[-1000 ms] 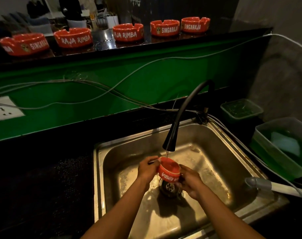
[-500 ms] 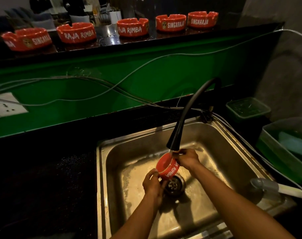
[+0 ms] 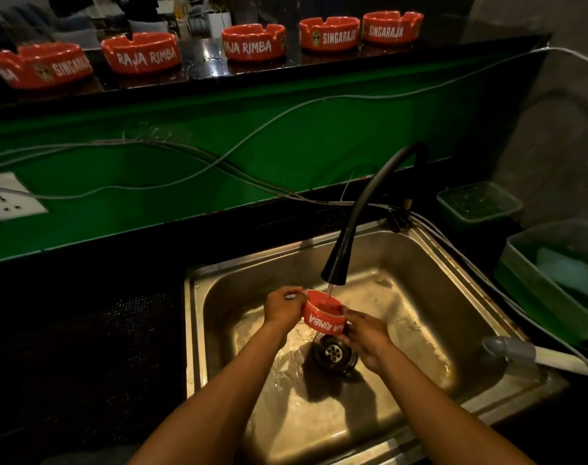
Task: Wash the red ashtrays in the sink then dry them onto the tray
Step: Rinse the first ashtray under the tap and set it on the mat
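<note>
A red ashtray [image 3: 322,313] with white lettering is held over the steel sink [image 3: 420,283], just above the drain [image 3: 334,354]. My left hand [image 3: 282,308] grips its left rim and my right hand [image 3: 364,333] grips its right side. Its bowl faces up under the black faucet [image 3: 339,260], and a thin stream of water runs into it. Several more red ashtrays [image 3: 252,41] stand in a row on the dark upper ledge behind the sink.
Grey cables [image 3: 218,162] hang across the green wall panel. A wall socket [image 3: 7,199] is at the left. Two clear plastic tubs [image 3: 477,203] [image 3: 554,276] stand right of the sink. A grey-handled tool [image 3: 520,350] lies on the sink's right rim. A dark mat [image 3: 84,347] covers the left counter.
The ashtray was tipped on its side half a second ago, right hand above, left hand below. It is now turned bowl-up, with my hands on its left and right sides.
</note>
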